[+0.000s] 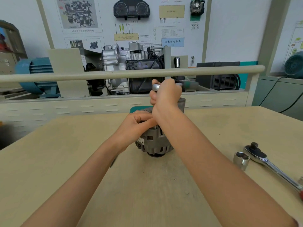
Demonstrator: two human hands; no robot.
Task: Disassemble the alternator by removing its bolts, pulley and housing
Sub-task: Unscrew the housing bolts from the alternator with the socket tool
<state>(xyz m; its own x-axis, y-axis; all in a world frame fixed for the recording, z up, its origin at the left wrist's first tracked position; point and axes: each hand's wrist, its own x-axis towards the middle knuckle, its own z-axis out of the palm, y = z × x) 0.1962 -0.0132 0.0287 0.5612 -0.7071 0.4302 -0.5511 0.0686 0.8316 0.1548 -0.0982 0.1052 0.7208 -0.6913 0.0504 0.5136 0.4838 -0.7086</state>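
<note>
A grey alternator (154, 143) stands on the beige table (65, 161), its vented housing facing me and its lower end on the tabletop. My left hand (136, 123) grips its upper left side, fingers curled over the top. Above the alternator my right hand (165, 94) is wrapped round a small ratchet tool (156, 87), whose silver head sticks out to the left and whose green handle (190, 83) points right. What the tool sits on is hidden by my hands.
A large chrome ratchet wrench (268, 163) and a loose socket (241, 159) lie at the table's right. Behind the table runs a beige rail (65, 77), with a gearbox training stand (131, 66) and wall charts beyond.
</note>
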